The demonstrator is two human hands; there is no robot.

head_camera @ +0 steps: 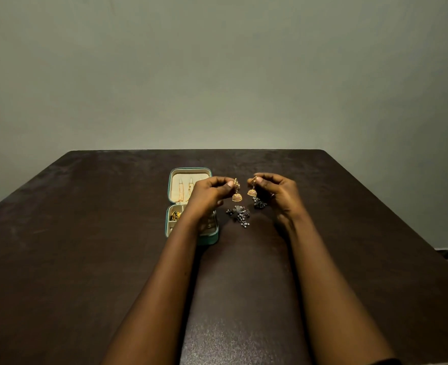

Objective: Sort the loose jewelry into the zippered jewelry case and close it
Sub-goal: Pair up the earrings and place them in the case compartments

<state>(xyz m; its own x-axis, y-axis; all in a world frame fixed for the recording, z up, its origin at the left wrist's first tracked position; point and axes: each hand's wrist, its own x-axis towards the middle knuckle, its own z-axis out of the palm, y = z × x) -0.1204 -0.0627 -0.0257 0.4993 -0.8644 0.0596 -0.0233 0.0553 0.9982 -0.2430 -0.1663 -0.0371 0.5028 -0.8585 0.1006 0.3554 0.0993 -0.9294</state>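
Head cam looks down at a dark brown surface (86, 246) with both bare forearms reaching out over it. Left hand (208, 192) is pinching the top of a gold bell-shaped earring (236, 193) between thumb and fingertips, so the little dome dangles free. Right hand (277, 191) does the same with the matching gold earring (252, 189), and the two hang close together but apart, up off the surface. Just below them lie two dark silvery beaded earrings: a bigger cluster (239, 215) nearer the camera and another one (259, 202) partly tucked under the right hand. The teal zippered jewelry case (191, 172) sits open to the left, lid flat on the far side with chains in it, the near tray half hidden by the left wrist. Something gold (175, 215) sits in its left compartment.
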